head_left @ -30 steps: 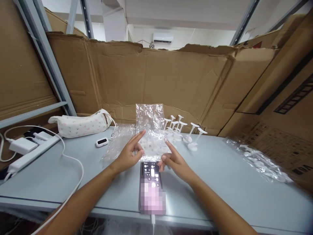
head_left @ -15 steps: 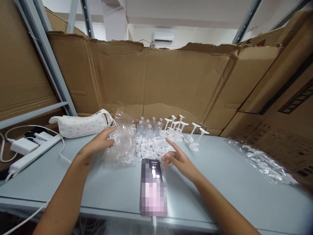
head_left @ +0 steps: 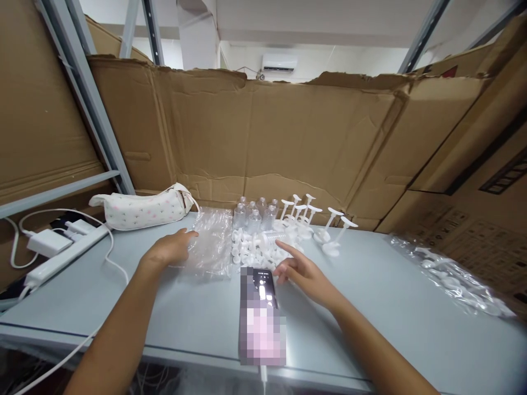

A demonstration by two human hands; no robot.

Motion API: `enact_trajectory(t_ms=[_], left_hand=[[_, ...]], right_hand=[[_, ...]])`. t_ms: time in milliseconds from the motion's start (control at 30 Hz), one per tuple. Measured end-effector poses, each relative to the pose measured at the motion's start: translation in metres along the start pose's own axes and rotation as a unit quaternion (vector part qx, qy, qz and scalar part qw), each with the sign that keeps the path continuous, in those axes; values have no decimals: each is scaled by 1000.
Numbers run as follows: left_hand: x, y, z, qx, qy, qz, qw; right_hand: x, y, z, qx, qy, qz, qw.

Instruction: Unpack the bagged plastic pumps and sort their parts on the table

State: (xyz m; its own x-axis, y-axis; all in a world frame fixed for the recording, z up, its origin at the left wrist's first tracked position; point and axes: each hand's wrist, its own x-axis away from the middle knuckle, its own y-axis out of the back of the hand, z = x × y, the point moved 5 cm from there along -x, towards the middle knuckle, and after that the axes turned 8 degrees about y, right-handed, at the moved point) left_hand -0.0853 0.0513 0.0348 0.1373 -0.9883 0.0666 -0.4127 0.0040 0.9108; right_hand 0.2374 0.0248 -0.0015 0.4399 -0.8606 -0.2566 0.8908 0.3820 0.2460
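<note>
My left hand (head_left: pixel 175 248) is at the left edge of a crumpled clear plastic bag (head_left: pixel 212 241) lying on the table. Its fingers reach to the bag with no visible grip; the thumb is partly hidden. My right hand (head_left: pixel 300 272) hovers just right of the phone (head_left: pixel 259 318), index finger stretched out, the others loosely bent, holding nothing. Its fingertip is by a ribbed clear bottle (head_left: pixel 274 237) lying on a heap of small white plastic caps (head_left: pixel 247 249). Behind them several clear bottles (head_left: pixel 254 221) stand upright, beside several white T-topped pump-like parts (head_left: pixel 337 236).
A white patterned pouch (head_left: pixel 142 208) lies at the back left. A power strip (head_left: pixel 66 255) with chargers and white cables runs along the left side. At the right is a clear bag of white parts (head_left: pixel 448 277). Cardboard (head_left: pixel 288 137) walls off the back.
The plastic bag's raised upper part has come down, and it now lies flatter. My left hand has moved slightly lower. My right hand stays nearly in place; the view has shifted a little.
</note>
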Motion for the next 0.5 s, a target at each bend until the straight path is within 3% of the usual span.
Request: enact_trajectory(t_ms=[100, 267, 500], left_hand=[[5, -4, -14, -67, 12, 10, 998], [9, -15, -47, -107, -137, -59, 983], [-19, -62, -43, -156, -121, -24, 980]], right_hand=[[0, 1, 1, 6, 2, 2, 1000], [1, 2, 0, 27, 19, 18, 999], [2, 3, -1, 57, 31, 26, 998]])
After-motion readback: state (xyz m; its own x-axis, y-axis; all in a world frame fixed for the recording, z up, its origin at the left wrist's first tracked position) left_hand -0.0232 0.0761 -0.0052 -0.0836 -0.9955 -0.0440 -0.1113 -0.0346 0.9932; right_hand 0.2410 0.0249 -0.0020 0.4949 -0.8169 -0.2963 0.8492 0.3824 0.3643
